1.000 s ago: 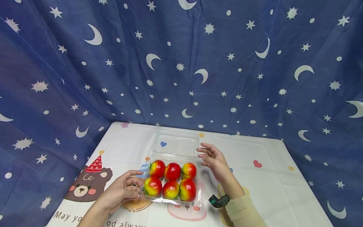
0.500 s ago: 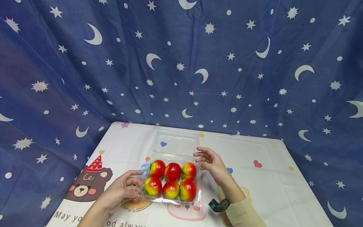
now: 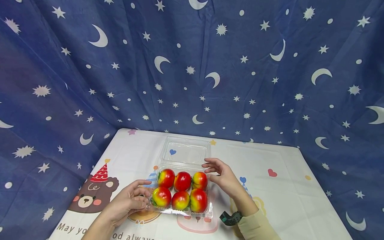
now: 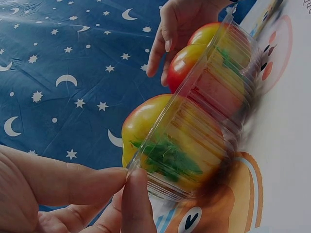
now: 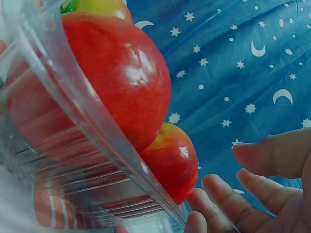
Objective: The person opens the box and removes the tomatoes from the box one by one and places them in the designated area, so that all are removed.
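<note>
A clear plastic clamshell box [image 3: 210,207] lies open on the table, its hinged lid [image 3: 193,151] folded back flat behind it. Several glossy red-and-yellow fruits [image 3: 182,181] fill the base in two rows; green leaves [image 4: 167,158] show on one through the wall in the left wrist view. My left hand [image 3: 127,201] pinches the rim at the near left corner between thumb and finger. On the other side, my right hand [image 3: 223,176] is by the box's right edge near the hinge, fingers loosely spread beside the far right fruit [image 5: 172,162].
A white cloth with printed bears, hearts and lettering covers the table [image 3: 285,186]. Behind and to the sides hangs a blue curtain [image 3: 180,66] with white moons and stars. A dark strap [image 3: 231,218] sits on the right wrist.
My right hand has come down and leftward, from beside the lid to the right edge of the base by the far right fruit. The left hand, box and fruits have stayed put.
</note>
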`<control>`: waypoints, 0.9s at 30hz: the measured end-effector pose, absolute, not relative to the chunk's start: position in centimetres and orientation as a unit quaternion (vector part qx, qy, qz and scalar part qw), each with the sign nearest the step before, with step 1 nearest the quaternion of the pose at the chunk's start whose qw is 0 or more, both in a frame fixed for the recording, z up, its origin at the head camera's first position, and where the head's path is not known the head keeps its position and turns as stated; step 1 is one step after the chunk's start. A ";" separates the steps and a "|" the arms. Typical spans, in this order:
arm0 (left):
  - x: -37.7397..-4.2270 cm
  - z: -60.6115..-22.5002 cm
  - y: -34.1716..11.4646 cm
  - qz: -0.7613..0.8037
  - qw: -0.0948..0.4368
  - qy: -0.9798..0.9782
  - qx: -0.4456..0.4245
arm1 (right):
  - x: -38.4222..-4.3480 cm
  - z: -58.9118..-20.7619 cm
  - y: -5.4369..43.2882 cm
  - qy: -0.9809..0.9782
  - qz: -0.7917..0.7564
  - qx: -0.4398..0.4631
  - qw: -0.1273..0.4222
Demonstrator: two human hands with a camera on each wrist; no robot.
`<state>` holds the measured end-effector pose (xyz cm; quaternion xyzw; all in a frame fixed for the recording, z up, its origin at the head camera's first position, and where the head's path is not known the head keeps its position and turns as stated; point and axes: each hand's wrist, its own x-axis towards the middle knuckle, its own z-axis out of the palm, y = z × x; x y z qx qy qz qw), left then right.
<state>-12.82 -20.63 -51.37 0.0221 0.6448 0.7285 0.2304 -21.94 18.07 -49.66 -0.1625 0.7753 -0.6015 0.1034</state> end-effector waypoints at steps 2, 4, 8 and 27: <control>-12.8 -51.4 -20.6 0.728 0.231 0.645 0.023 | -21.9 -49.5 18.0 0.784 -0.590 -0.164 0.102; -12.8 -51.4 -20.7 0.728 0.231 0.645 0.024 | -21.9 -49.4 17.9 0.793 -0.578 -0.166 0.102; -12.8 -51.3 -20.7 0.728 0.231 0.645 0.024 | -21.8 -49.1 17.7 0.810 -0.551 -0.174 0.103; -12.9 -51.2 -20.6 0.731 0.237 0.639 0.026 | -21.7 -49.1 16.2 0.855 -0.491 -0.129 0.103</control>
